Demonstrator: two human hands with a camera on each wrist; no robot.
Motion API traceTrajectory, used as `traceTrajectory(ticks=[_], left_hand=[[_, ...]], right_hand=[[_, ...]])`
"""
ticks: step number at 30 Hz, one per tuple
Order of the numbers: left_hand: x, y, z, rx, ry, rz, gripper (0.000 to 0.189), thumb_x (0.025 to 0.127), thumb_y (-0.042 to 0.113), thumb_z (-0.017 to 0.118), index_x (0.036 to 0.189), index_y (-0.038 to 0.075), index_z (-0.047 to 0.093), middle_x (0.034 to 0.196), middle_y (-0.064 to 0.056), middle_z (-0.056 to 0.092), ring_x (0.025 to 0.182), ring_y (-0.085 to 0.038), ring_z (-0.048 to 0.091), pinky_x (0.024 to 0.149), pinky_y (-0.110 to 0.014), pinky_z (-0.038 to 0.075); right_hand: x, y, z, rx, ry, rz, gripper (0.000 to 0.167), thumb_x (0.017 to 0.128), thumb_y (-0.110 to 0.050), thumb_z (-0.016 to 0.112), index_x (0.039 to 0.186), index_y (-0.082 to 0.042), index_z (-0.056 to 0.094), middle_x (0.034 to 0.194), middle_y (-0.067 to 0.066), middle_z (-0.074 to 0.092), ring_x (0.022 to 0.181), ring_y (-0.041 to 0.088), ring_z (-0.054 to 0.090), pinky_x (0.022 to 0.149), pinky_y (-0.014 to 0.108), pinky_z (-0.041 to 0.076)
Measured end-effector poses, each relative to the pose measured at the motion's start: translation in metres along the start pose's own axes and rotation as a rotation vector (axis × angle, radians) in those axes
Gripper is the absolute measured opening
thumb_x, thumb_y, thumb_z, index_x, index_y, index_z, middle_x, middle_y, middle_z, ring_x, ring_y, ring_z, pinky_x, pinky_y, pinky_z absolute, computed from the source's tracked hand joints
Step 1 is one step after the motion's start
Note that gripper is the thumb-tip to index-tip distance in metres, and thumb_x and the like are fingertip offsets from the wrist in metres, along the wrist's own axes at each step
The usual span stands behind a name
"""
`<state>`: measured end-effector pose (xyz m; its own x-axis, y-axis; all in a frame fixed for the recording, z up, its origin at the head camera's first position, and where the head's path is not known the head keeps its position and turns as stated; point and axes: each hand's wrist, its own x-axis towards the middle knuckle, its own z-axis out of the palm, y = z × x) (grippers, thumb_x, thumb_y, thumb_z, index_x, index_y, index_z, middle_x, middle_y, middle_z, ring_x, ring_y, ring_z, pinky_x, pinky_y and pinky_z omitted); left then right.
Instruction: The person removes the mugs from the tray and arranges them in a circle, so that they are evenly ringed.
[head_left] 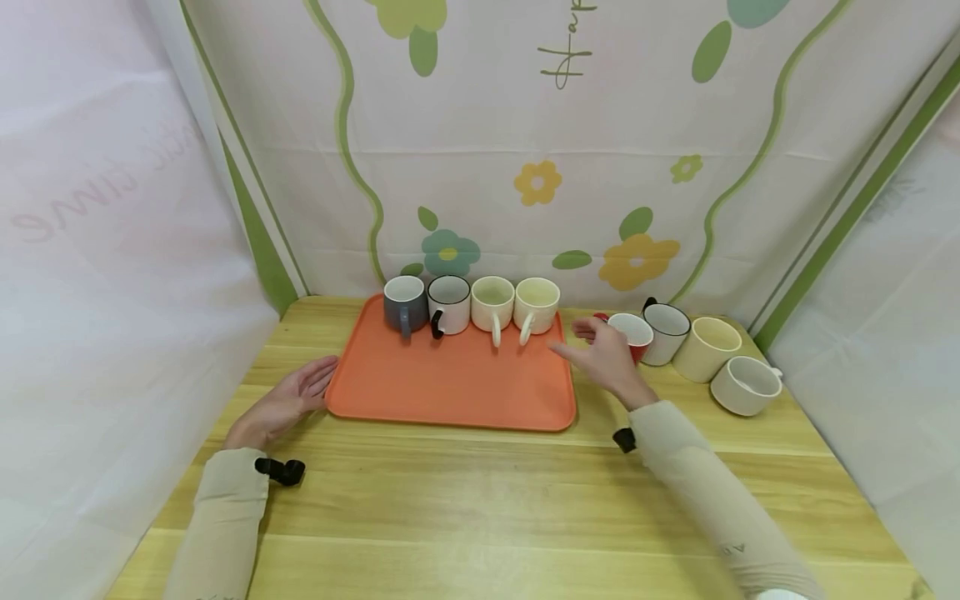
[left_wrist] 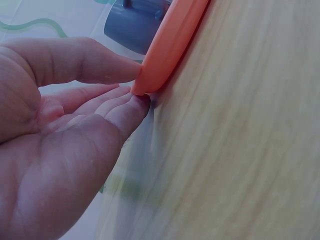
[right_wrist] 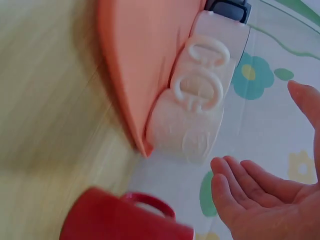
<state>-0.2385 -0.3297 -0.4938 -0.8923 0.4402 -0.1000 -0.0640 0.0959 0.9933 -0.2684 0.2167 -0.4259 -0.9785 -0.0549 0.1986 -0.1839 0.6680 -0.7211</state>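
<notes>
The right grip, a bare hand with thumb and fingers spread wide, holds nothing. It hangs between the orange rectangular tray and a red mug with a white inside, apart from that mug in the right wrist view. The left grip has its fingers extended and relaxed, thumb and fingertips touching the tray's left rim, probably to steady it.

Along the tray's far edge stand four upright mugs, close together: a blue-grey mug, a black-rimmed white mug with a black handle and two cream mugs. Their handles face the person, presumably for tidiness or easy reach.

Beyond the red mug, a slanting row on the wooden table takes in another black-rimmed white mug, a pale yellow mug and a low white cup, perhaps grouped there within right-hand reach.
</notes>
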Motion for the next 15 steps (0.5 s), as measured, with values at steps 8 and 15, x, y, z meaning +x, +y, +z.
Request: traceTrajectory(ticks=[8,15], left_hand=[[0.0,0.0,0.0,-0.002,0.0,0.004,0.09,0.097,-0.019,0.05,0.168,-0.003,-0.002,0.177,-0.025,-0.004,0.162,-0.047,-0.004,0.109,-0.011,0.047],[0.0,-0.001,0.0,-0.007,-0.008,0.007,0.09,0.096,-0.019,0.05,0.168,-0.003,-0.003,0.176,-0.026,-0.004,0.161,-0.047,-0.004,0.109,-0.011,0.047]], right_hand=[[0.03,-0.008,0.04,0.231,-0.05,0.21,0.054,0.1,-0.051,0.068,0.132,-0.008,0.073,0.134,0.014,0.072,0.125,0.032,0.066,0.106,0.047,0.057],[0.046,-0.012,0.07,0.469,-0.029,0.35,0.051,0.107,-0.045,0.058,0.127,-0.001,0.073,0.132,0.022,0.071,0.126,0.037,0.068,0.114,0.046,0.054]])
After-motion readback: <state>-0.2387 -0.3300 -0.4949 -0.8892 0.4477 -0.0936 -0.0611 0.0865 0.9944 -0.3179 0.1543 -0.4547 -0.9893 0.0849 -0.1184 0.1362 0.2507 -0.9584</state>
